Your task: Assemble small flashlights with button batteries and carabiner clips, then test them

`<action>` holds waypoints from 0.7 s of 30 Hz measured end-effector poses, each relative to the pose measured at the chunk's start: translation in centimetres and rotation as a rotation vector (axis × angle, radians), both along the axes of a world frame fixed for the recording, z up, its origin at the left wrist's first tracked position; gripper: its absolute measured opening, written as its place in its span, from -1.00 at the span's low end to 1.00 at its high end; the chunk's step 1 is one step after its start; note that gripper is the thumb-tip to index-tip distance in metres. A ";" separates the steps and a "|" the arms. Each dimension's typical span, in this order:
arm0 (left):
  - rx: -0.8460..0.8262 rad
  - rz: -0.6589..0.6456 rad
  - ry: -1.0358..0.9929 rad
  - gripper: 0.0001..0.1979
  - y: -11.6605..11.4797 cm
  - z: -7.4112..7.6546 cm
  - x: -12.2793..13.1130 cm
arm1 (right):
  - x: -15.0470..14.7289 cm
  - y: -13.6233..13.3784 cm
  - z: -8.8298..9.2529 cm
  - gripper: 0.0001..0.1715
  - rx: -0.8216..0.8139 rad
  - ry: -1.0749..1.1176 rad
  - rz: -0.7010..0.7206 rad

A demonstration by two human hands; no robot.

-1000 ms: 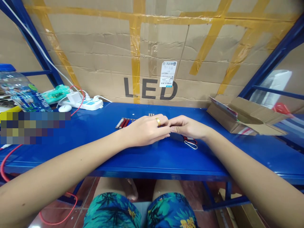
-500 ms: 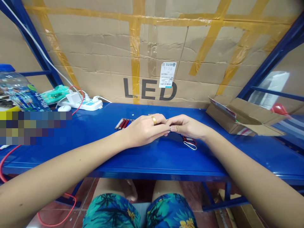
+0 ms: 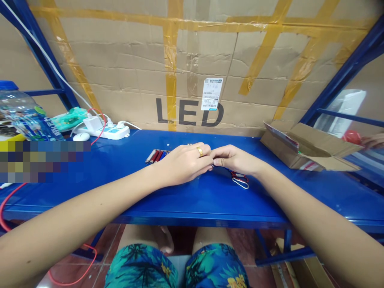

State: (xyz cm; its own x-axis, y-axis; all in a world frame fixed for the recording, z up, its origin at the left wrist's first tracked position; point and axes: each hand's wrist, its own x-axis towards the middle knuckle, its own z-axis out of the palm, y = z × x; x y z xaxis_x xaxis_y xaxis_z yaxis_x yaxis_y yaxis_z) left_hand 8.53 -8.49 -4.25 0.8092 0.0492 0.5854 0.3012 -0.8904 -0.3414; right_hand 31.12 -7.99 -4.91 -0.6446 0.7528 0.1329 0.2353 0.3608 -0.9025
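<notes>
My left hand, with a gold ring, and my right hand meet fingertip to fingertip over the blue metal table. Both pinch a small item between them that the fingers hide. Under my right wrist lie carabiner clips, one silver and one red. A row of small red and silver tubes lies just left of my left hand. Tiny loose parts dot the table behind the hands.
An open cardboard box sits at the right. A white power strip with a charger, a white mouse and a water bottle stand at the back left. A taped cardboard wall marked LED closes the back. Another person's hand shows at far right.
My hands stay pinched together with only slight finger shifts. Another person's hand has appeared at the far right edge.
</notes>
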 end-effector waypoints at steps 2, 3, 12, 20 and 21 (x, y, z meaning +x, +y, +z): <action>-0.068 0.015 0.004 -0.85 0.1 -0.2 0.1 | -0.1 0.1 -0.1 -0.72 -0.002 0.005 0.009; -0.111 0.020 -0.005 -0.86 0.1 -0.3 0.2 | 0.0 0.1 -0.1 -0.73 -0.001 0.012 0.014; -0.061 -0.037 -0.106 -0.85 0.4 -0.7 -0.1 | 0.6 0.1 0.3 -0.78 0.031 0.039 -0.017; -0.246 0.051 -0.163 -0.84 1.7 0.0 -1.0 | -0.1 -0.2 0.4 -0.80 -0.041 0.083 -0.048; -0.281 0.113 -0.110 -0.83 2.1 -0.1 -1.2 | -0.2 -0.2 0.4 -0.80 -0.049 0.084 -0.058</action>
